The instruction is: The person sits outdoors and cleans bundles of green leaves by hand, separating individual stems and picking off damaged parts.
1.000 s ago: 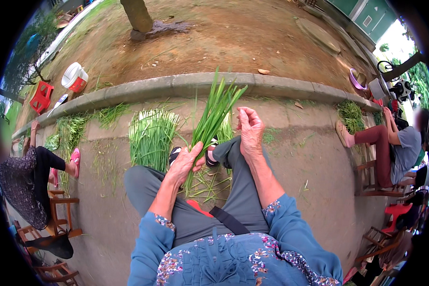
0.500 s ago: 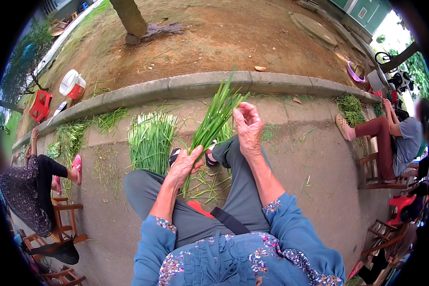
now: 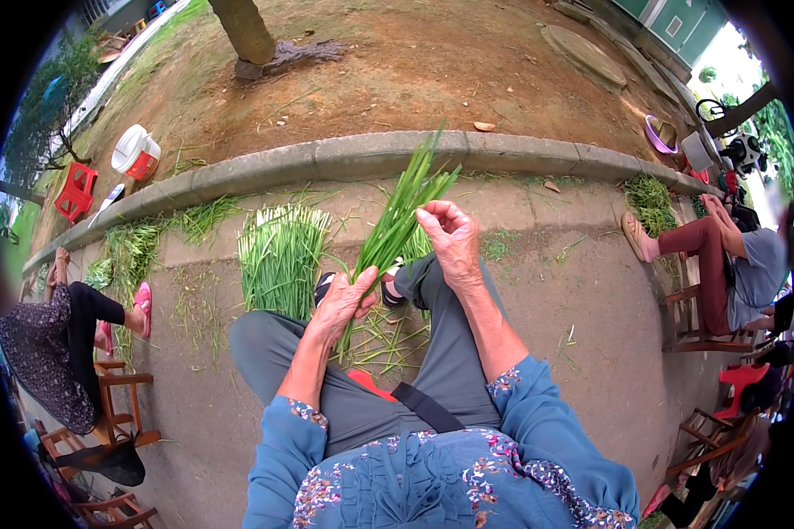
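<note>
My left hand [image 3: 346, 304] is closed round the lower part of a bunch of long green chives [image 3: 395, 220], which slants up and away to the right above my lap. At the bunch's right side, my right hand [image 3: 452, 242] pinches with thumb and forefinger at the chives; the exact stalk in its fingertips is too small to make out. Left of my feet lies a thick pile of chives [image 3: 282, 256], pale ends pointing away from me. Loose stalks and trimmings [image 3: 388, 342] are scattered on the ground between my legs.
A concrete kerb [image 3: 353, 157] runs across in front, with bare soil and a tree trunk [image 3: 247, 35] beyond. A white-and-red bucket [image 3: 136, 152] and red stool [image 3: 78, 189] stand far left. Seated people are at left [image 3: 48, 353] and right [image 3: 759, 264], near more greens [image 3: 651, 203].
My right hand has moved slightly left and down, its fingertips now against the bunch's side. My left hand keeps its grip, almost unmoved.
</note>
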Available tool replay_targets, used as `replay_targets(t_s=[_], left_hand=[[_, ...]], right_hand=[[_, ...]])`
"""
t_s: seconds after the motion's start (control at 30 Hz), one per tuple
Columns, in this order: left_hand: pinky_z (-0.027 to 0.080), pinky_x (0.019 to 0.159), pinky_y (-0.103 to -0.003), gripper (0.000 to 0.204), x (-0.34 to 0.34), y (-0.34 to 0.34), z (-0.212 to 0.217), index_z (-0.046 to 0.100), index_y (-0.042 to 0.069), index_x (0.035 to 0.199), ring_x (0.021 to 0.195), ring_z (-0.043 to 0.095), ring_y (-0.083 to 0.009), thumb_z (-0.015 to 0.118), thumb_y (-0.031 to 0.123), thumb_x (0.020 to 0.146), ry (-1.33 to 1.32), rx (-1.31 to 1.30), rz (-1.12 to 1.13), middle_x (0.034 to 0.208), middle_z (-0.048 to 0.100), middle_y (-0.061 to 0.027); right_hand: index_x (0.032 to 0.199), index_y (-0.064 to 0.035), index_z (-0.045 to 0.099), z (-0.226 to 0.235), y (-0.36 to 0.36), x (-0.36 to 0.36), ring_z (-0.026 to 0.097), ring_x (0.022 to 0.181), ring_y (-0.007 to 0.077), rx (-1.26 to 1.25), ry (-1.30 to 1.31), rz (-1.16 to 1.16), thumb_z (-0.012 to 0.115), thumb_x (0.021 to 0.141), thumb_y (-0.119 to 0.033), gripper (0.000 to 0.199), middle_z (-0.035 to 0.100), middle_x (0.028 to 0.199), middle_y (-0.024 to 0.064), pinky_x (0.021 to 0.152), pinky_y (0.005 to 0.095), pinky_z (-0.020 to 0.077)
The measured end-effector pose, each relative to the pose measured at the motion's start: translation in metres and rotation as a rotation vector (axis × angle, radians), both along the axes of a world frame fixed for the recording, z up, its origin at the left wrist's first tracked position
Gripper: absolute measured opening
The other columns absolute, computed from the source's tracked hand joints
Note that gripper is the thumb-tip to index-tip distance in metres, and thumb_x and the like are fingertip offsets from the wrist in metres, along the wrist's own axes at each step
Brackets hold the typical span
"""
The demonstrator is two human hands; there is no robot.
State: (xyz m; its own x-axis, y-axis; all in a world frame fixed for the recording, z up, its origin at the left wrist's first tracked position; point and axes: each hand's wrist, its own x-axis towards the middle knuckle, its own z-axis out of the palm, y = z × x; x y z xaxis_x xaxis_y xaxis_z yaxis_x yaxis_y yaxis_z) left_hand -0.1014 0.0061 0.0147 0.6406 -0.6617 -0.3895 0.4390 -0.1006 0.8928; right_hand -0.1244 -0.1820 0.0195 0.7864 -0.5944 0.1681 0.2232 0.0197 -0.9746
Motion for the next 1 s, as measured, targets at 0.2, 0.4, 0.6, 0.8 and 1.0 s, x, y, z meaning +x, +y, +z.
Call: replay_targets(t_s=[0.2, 0.4, 0.6, 0.8, 1.0], left_hand=[[0.02, 0.038, -0.019, 0.044, -0.001, -0.002, 0.002, 0.059, 0.002, 0.094, 0.042, 0.028, -0.0035, 0.048, 0.045, 0.088, -0.02, 0.026, 0.009, 0.049, 0.034, 0.006], [0.022, 0.037, -0.018, 0.046, -0.001, -0.002, 0.003, 0.061, 0.001, 0.093, 0.041, 0.03, -0.0028, 0.051, 0.045, 0.086, 0.028, 0.032, 0.047, 0.05, 0.038, 0.0048], [0.021, 0.037, -0.018, 0.045, 0.001, -0.002, -0.003, 0.06, 0.0, 0.095, 0.043, 0.032, -0.0023, 0.051, 0.043, 0.087, 0.05, -0.008, 0.082, 0.051, 0.038, 0.0048], [0.023, 0.037, -0.019, 0.043, 0.001, -0.002, -0.002, 0.058, 0.001, 0.096, 0.042, 0.03, -0.0033, 0.05, 0.042, 0.087, 0.034, -0.014, 0.062, 0.051, 0.037, 0.005], [0.024, 0.036, -0.019, 0.032, 0.002, -0.002, -0.009, 0.055, 0.006, 0.084, 0.043, 0.034, -0.0037, 0.053, 0.038, 0.087, 0.07, -0.064, 0.093, 0.052, 0.04, 0.0038]], right_hand=[[0.088, -0.0034, 0.062, 0.001, 0.002, -0.003, 0.051, 0.065, 0.0025, 0.101, 0.011, 0.098, 0.064, 0.08, -0.009, 0.01, 0.059, 0.077, -0.0036, 0.06, 0.017, 0.0413], [0.088, -0.0007, 0.063, 0.003, 0.008, -0.004, 0.052, 0.056, 0.0027, 0.202, 0.011, 0.183, 0.059, 0.083, -0.008, 0.01, 0.063, 0.076, 0.0021, 0.048, 0.0166, 0.0422], [0.099, -0.0001, 0.059, 0.005, 0.012, -0.007, 0.056, 0.054, 0.0062, 0.369, 0.01, 0.304, 0.055, 0.086, -0.014, 0.019, 0.064, 0.087, 0.0091, 0.041, 0.0155, 0.0431], [0.098, -0.001, 0.057, 0.012, 0.025, -0.007, 0.053, 0.05, 0.0051, 0.593, -0.006, 0.281, 0.053, 0.088, -0.015, 0.018, 0.06, 0.075, 0.0052, 0.04, 0.0148, 0.0408], [0.094, -0.004, 0.058, -0.001, 0.028, -0.004, 0.031, 0.042, 0.0002, 0.511, -0.014, 0.324, 0.053, 0.088, -0.016, 0.014, 0.044, 0.059, -0.0067, 0.035, 0.0152, 0.0208]])
